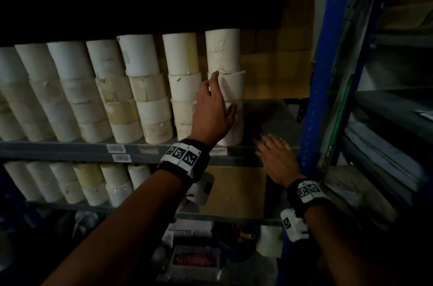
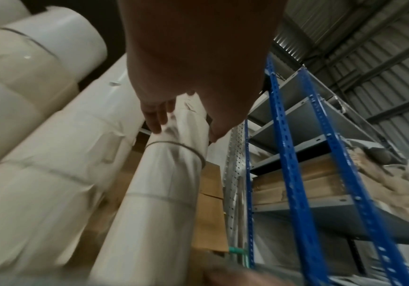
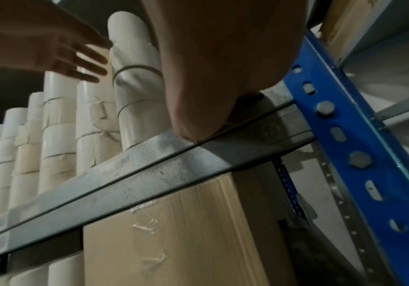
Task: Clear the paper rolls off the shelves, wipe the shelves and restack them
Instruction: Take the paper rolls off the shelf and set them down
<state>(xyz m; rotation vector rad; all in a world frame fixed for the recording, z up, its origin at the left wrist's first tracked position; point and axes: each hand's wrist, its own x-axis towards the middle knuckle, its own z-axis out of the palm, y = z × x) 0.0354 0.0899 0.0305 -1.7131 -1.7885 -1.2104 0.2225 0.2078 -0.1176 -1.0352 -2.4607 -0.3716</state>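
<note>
Stacks of white and cream paper rolls (image 1: 131, 89) fill the upper grey shelf (image 1: 70, 147). My left hand (image 1: 219, 96) lies flat against the rightmost stack (image 1: 225, 51), fingers straight and pointing up, thumb on the stack's right side. The left wrist view has the fingers (image 2: 157, 118) and thumb either side of that stack (image 2: 171, 174). My right hand (image 1: 269, 147), blurred with fingers spread, rests on the shelf's front edge (image 3: 174, 164) to the right of the stack and holds nothing. More rolls (image 1: 93, 182) stand on the shelf below.
A blue slotted upright (image 1: 328, 75) bounds the shelf on the right. Brown cardboard boxes (image 1: 276, 70) line the back behind a bare stretch of shelf. A taped cardboard box (image 1: 234, 192) sits on the lower shelf. Neighbouring racks at right hold papers.
</note>
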